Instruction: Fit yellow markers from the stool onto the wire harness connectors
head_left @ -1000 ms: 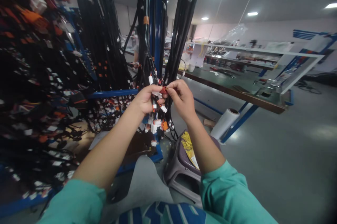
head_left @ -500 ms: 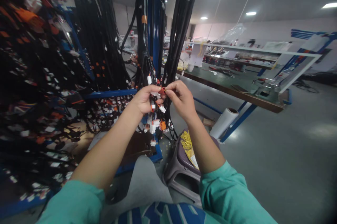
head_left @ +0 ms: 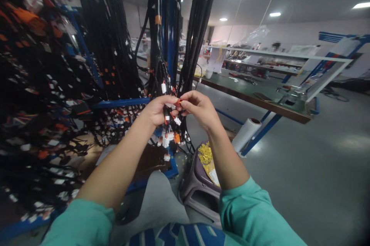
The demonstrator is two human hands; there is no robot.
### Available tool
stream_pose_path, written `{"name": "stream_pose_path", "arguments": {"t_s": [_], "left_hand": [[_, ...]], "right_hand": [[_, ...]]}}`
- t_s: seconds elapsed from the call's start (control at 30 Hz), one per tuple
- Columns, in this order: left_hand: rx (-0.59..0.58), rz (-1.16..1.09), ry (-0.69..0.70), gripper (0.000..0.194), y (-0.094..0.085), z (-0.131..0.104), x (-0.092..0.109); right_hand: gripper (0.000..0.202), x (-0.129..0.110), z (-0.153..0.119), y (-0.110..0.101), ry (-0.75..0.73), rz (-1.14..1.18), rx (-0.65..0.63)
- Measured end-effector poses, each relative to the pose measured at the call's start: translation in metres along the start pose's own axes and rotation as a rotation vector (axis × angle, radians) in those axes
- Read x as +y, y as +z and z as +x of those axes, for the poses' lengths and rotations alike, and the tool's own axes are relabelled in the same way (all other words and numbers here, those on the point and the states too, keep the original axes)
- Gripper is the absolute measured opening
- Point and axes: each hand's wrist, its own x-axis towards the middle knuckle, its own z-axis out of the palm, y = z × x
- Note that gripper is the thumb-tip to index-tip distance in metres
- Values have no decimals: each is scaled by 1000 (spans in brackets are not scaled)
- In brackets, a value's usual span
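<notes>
Between my two hands is a small red connector [head_left: 178,102] at the hanging end of a black wire harness [head_left: 160,51]. My left hand [head_left: 158,110] pinches it from the left with thumb and fingers. From the other side my right hand [head_left: 199,108] has its thumb and forefinger closed at the connector's right end; whether a smaller piece is between them is hidden by the fingers. White connectors [head_left: 167,139] and an orange connector [head_left: 177,137] dangle just below my hands.
A stool [head_left: 199,184] below my right forearm bears a bag of yellow clips [head_left: 206,154]. Behind it leans a white film roll [head_left: 247,134] near a green-topped workbench [head_left: 225,84]. Dense harnesses [head_left: 110,37] hang at left on a blue frame [head_left: 121,103].
My right hand has shifted slightly down, its fingers pressed closer over the red connector's right end. My left hand keeps its pinch almost unmoved.
</notes>
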Motion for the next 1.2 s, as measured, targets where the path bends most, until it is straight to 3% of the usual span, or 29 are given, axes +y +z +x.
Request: {"name": "stream_pose_path", "arguments": {"t_s": [0.3, 0.47, 0.6, 0.8, 0.97, 1.1, 1.2], "left_hand": [[56, 45, -8, 9, 5, 1, -2], [109, -77, 14, 12, 8, 0, -5], [24, -175, -69, 20, 7, -5, -4], [-43, -311, -155, 47, 0, -11, 0], [-67, -335, -124, 41, -2, -14, -3], [-52, -325, -85, 41, -1, -16, -8], [-27, -326, -61, 44, 1, -19, -12]], "right_hand": [[21, -1, -2, 1, 17, 33, 56], [16, 1, 4, -2, 26, 46, 65], [18, 12, 3, -5, 45, 96, 152], [23, 32, -6, -7, 17, 106, 273], [25, 40, -10, -8, 50, 113, 304], [35, 50, -18, -7, 135, 156, 254], [47, 56, -31, 0, 252, 274, 110]]}}
